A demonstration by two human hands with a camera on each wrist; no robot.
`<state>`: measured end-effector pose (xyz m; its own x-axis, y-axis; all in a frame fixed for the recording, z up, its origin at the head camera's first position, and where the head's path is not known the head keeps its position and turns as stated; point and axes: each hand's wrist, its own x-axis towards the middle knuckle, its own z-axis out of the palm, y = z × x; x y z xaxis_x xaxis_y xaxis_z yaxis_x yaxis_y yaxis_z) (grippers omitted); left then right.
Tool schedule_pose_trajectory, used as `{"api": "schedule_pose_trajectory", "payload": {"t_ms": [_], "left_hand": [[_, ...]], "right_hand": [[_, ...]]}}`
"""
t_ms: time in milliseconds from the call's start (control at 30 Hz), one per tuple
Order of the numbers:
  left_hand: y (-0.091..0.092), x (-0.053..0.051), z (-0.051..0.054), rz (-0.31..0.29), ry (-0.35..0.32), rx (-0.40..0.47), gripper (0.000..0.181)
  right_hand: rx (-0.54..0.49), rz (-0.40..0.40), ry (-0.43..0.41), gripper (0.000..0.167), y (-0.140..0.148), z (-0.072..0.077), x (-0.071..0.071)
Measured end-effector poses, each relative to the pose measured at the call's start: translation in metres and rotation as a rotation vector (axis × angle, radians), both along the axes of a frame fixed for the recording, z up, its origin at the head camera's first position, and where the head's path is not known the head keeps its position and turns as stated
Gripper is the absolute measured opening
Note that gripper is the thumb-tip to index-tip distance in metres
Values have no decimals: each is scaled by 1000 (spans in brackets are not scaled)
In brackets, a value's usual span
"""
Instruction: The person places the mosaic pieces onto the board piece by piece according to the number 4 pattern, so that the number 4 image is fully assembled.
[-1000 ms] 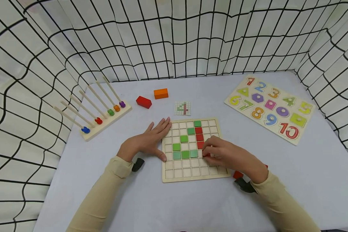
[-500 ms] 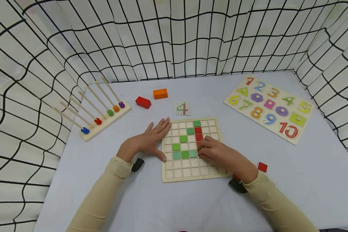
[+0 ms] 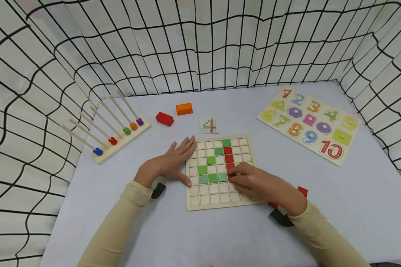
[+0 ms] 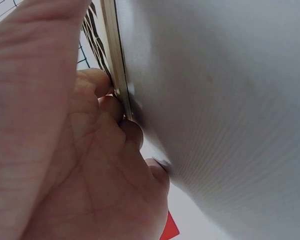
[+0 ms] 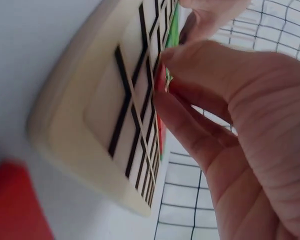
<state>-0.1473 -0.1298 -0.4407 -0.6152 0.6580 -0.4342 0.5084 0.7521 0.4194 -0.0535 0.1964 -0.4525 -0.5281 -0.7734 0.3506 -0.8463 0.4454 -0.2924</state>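
A wooden grid board (image 3: 214,198) lies in front of me, with several green tiles (image 3: 212,178) and a column of red tiles (image 3: 228,158) set in its cells. My left hand (image 3: 167,165) rests spread along the board's left edge, thumb and fingers touching it. At the bottom of the red column my right hand (image 3: 258,181) pinches a red tile (image 5: 160,80) between thumb and finger, low against the grid; the fingers partly cover it. Beyond the board lies a small pattern card (image 3: 209,125) printed with a green and red figure 4.
Red pieces (image 3: 302,191) lie by the right wrist, partly hidden. A peg stand with coloured beads (image 3: 121,142) is at left. Red (image 3: 165,119) and orange blocks (image 3: 184,109) lie at the back, and a number puzzle (image 3: 309,124) at right. Black netting (image 3: 214,48) surrounds the table.
The right hand has shifted left with the red tile, onto the cell below the red column, then drawn slightly back right, uncovering the red tile above. The left hand stays put.
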Motion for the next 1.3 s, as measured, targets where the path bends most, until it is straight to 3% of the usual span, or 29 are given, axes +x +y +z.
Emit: {"api": "schedule_pose_trajectory", "payload": {"t_ms": [167,300,667,867,1133,1300], "left_hand": [[0,-1,-1,-2,-1,-5,141],[0,-1,-1,0,-3,-6,141],[-1,1,-1,-1,-6,11,141],[-1,0,-3,-6,-3,5,141],[0,-1,-2,-10,6,-5,141],[-1,-1,-2,-9,2,0,142]], "right_hand": [[-28,11,73,18,13,1,4],[-5,-14,72,18,24,3,9],[12,-107,-6,31,53,8,22],[5,-156,-56,37,73,4,26],[150,-321,-175,29,92,9,40],[132,-314,-160,33,98,7,43]]}}
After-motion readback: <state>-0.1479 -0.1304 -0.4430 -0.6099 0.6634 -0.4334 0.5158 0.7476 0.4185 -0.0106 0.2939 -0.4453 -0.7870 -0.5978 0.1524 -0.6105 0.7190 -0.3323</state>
